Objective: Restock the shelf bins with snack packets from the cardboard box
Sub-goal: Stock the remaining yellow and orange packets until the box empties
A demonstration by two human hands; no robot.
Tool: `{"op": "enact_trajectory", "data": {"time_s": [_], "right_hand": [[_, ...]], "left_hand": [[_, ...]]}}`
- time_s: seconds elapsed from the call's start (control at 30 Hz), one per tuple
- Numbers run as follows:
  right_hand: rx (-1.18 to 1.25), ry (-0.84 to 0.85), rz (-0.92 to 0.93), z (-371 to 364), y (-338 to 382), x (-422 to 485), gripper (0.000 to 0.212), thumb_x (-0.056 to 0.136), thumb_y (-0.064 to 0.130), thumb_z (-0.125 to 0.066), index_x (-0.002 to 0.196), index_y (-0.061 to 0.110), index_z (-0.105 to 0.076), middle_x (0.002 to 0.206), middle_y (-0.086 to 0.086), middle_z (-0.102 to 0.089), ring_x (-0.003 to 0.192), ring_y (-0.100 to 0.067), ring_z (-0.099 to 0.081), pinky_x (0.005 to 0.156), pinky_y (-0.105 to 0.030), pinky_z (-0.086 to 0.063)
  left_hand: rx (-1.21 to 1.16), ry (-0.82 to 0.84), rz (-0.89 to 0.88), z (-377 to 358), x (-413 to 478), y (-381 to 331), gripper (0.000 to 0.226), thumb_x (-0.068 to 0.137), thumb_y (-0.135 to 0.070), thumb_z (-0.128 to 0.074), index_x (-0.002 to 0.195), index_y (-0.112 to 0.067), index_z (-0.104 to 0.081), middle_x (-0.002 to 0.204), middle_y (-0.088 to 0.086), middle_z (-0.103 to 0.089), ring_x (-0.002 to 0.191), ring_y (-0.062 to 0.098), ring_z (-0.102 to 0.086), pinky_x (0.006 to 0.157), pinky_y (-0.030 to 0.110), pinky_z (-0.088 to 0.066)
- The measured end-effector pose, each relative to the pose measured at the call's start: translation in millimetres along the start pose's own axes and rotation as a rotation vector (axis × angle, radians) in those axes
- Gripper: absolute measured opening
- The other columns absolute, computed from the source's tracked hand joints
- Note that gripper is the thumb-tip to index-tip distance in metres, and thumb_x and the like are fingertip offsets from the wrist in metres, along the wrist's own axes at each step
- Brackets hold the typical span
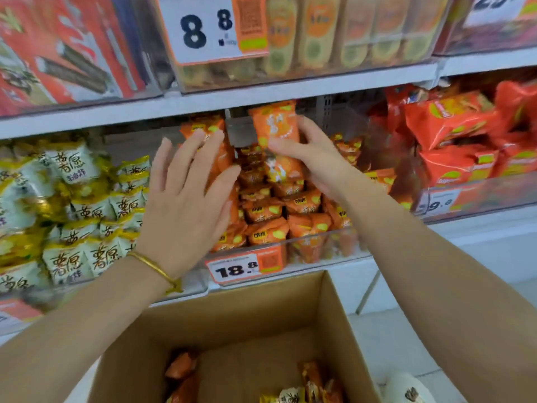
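Note:
A clear shelf bin [316,258] in the middle holds a heap of small orange snack packets [267,210]. My right hand [316,158] holds one orange packet [276,123] upright above the heap, thumb across its front. My left hand [186,196], with a gold bangle on the wrist, reaches with straight spread fingers against the packets at the bin's left side. Below stands the open cardboard box [261,312], with a few orange packets [181,365] and a yellow one [286,397] on its floor.
A bin of yellow-and-white packets [75,205] sits to the left, a bin of red packets [453,141] to the right. The shelf above carries bins with biscuit packs [316,33] and a price card [200,30]. A price tag [247,267] hangs on the middle bin.

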State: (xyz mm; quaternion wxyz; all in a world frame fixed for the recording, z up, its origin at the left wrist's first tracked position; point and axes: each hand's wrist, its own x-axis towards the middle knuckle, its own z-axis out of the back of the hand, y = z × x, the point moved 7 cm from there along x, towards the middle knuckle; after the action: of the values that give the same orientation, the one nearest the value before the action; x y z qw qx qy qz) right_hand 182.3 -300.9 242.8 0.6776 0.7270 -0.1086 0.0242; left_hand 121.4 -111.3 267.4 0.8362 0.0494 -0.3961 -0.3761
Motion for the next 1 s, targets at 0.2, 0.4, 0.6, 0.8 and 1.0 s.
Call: {"op": "enact_trajectory", "data": {"time_s": [0.2,0.4,0.6,0.8,1.0], "right_hand": [[-0.140,0.030,-0.023,-24,-27,78,0.093,0.052,0.044,-0.088,0.133,0.017,-0.050,0.128,-0.005,-0.060,0.112,-0.018,-0.061,0.099,-0.039,-0.050],[-0.225,0.148,-0.109,-36,-37,99,0.086,0.060,0.039,-0.085,0.134,0.018,-0.048,0.121,-0.003,-0.065,0.109,-0.018,-0.064,0.098,-0.041,-0.050],[-0.282,0.006,-0.088,-20,-27,86,0.054,0.079,0.021,-0.077,0.126,0.009,-0.056,0.116,-0.005,-0.067,0.098,-0.012,-0.065,0.079,-0.018,-0.053],[-0.210,-0.323,-0.028,-4,-25,74,0.067,0.070,0.027,-0.084,0.126,0.005,-0.054,0.120,-0.008,-0.065,0.107,-0.019,-0.063,0.096,-0.035,-0.051],[-0.451,-0.392,0.000,-34,-27,66,0.053,0.086,0.031,-0.070,0.124,0.002,-0.047,0.123,-0.011,-0.059,0.113,-0.023,-0.056,0.084,-0.019,-0.040]], "left_hand": [[0.001,-0.012,-0.052,-16,0,-1,0.033,0.093,-0.023,-0.046,0.117,-0.009,-0.062,0.144,0.023,-0.039,0.136,0.039,-0.031,0.111,0.060,-0.021],[-0.019,-0.036,-0.060,-21,1,4,0.033,0.093,-0.023,-0.046,0.117,-0.009,-0.062,0.144,0.022,-0.039,0.136,0.038,-0.032,0.110,0.061,-0.024],[-0.042,-0.046,-0.066,-21,1,5,0.034,0.094,-0.025,-0.043,0.119,-0.008,-0.060,0.145,0.023,-0.038,0.137,0.038,-0.030,0.111,0.060,-0.023],[-0.052,-0.039,-0.070,-21,0,8,0.034,0.094,-0.027,-0.045,0.120,-0.010,-0.058,0.146,0.022,-0.037,0.138,0.038,-0.030,0.111,0.059,-0.022],[-0.032,-0.023,-0.080,-23,1,6,0.034,0.095,-0.026,-0.044,0.121,-0.009,-0.058,0.147,0.022,-0.036,0.137,0.039,-0.031,0.111,0.060,-0.022]]}}
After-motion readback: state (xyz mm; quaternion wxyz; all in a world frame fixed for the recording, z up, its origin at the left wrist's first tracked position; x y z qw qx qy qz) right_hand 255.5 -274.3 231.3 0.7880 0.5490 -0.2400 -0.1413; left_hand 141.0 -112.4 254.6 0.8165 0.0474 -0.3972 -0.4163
